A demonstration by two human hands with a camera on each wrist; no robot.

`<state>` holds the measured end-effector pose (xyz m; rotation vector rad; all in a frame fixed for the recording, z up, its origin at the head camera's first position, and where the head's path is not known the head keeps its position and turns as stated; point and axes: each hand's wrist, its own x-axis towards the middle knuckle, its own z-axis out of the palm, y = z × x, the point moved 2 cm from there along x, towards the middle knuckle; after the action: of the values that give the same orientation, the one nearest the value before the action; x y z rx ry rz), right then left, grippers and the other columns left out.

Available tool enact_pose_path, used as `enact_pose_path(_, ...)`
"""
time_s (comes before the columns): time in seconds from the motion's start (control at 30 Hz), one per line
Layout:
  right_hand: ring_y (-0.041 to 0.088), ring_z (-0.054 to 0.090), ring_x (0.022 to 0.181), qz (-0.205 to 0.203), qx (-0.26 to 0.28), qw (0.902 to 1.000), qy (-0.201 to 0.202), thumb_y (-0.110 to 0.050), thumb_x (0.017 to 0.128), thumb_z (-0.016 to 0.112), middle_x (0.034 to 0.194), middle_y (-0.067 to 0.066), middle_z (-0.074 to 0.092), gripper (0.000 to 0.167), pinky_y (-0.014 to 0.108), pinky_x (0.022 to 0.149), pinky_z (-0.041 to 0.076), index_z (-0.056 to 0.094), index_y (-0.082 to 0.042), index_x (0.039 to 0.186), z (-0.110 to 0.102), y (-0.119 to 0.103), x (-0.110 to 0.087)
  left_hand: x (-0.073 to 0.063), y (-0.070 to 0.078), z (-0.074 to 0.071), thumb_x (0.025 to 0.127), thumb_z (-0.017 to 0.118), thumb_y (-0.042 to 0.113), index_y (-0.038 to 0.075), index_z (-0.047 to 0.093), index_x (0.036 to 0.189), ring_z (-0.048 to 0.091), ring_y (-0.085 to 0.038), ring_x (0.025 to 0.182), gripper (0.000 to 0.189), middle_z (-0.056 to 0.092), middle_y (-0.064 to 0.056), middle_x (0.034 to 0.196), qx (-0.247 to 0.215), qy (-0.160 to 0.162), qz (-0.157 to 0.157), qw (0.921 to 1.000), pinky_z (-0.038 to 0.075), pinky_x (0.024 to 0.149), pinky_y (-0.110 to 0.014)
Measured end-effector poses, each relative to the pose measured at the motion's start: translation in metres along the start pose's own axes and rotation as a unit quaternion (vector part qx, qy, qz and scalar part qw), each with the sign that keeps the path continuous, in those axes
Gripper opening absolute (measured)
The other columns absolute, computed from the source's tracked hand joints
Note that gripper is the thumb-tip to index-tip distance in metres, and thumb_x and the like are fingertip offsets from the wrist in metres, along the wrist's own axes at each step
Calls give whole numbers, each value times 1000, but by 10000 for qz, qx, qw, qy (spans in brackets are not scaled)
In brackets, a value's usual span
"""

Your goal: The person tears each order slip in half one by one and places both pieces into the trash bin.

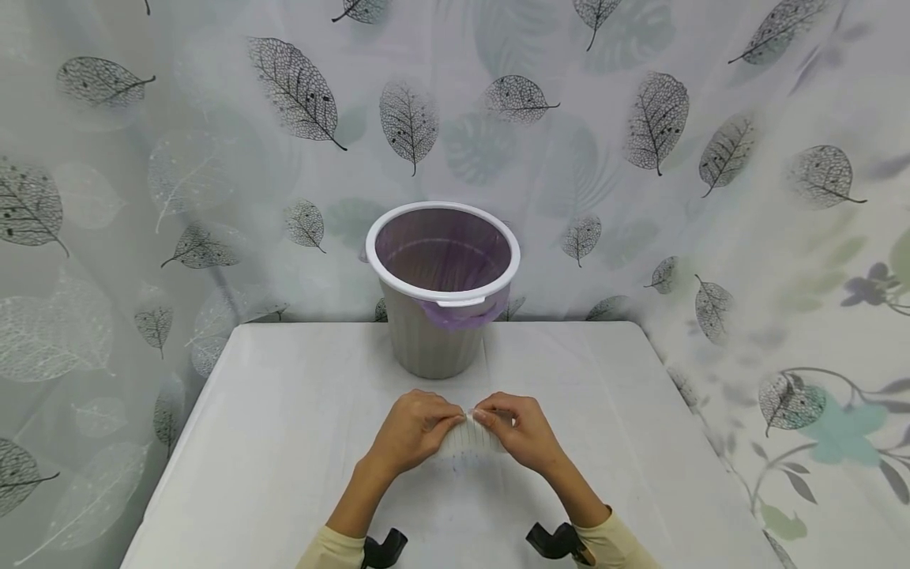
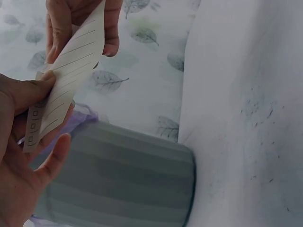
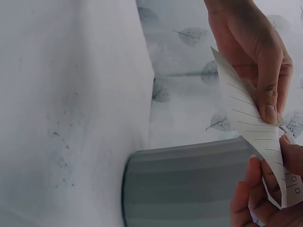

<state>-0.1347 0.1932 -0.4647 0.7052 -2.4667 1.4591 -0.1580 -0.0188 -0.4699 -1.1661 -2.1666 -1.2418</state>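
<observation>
A small sheet of lined paper [image 1: 469, 440] is held up over the table between both hands. My left hand [image 1: 414, 431] pinches its upper edge from the left, thumb in front of the sheet. From the right, my right hand [image 1: 524, 433] pinches the same edge, close beside the left fingertips. In the left wrist view the paper [image 2: 73, 71] curves, with ruled lines and a margin strip printed with small boxes. In the right wrist view the paper [image 3: 253, 126] bends where the fingers grip it, and part of its back is hidden.
A grey ribbed bin [image 1: 437, 344] with a white rim and a purple liner [image 1: 462, 316] stands just behind the hands, at the table's back edge. Small dark specks mark the white table [image 1: 284, 442] under the paper. A leaf-patterned curtain [image 1: 455, 118] hangs behind.
</observation>
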Motion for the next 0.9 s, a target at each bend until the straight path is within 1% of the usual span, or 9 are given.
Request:
enact_pose_path(0.23,24,70,79,16,113,9998,185,7,94,71,87,9,76,10,33,72,56,78,1,95,3,-2,1,0,-1,2,87,83,7,13,83,89,62,-2,69,7,74,9,80,29,199,86,9998,54,72,-34)
enact_pose_path(0.33,24,71,78,123,173,9994,257,5,95,71,88,6,76,10,33,71,57,78,-1,95,3,-2,1,-1,-1,3,87,83,6,13,83,89,62,-2,69,7,74,8,81,24,239,89,9997,54,72,-34)
enact_pose_path(0.5,18,70,80,353,276,9983,375,-8,97,73,91,-2,76,7,33,73,57,80,-9,96,1,-3,0,-1,-2,3,87,83,5,13,83,91,65,-3,72,8,75,7,83,-1,324,57,9995,55,73,-34)
enact_pose_path(0.6,17,69,81,414,270,9977,474,-13,98,74,92,-3,76,8,34,75,56,80,-8,97,0,-2,0,0,-1,2,87,83,5,12,83,92,66,-4,74,8,75,6,84,-28,371,61,9993,56,73,-34)
enact_pose_path(0.83,17,67,81,603,286,9957,643,-14,99,73,94,-1,76,9,32,73,54,80,-9,96,-2,-1,1,1,2,-2,90,81,7,10,83,93,65,-5,73,5,75,5,84,-38,432,61,9990,55,73,-31)
enact_pose_path(0.9,18,66,80,676,290,9950,681,-9,98,73,94,3,76,8,31,71,54,80,-5,95,-4,-12,2,1,2,-3,90,81,7,9,83,92,65,-5,73,4,75,4,84,-38,449,40,9990,54,73,-31)
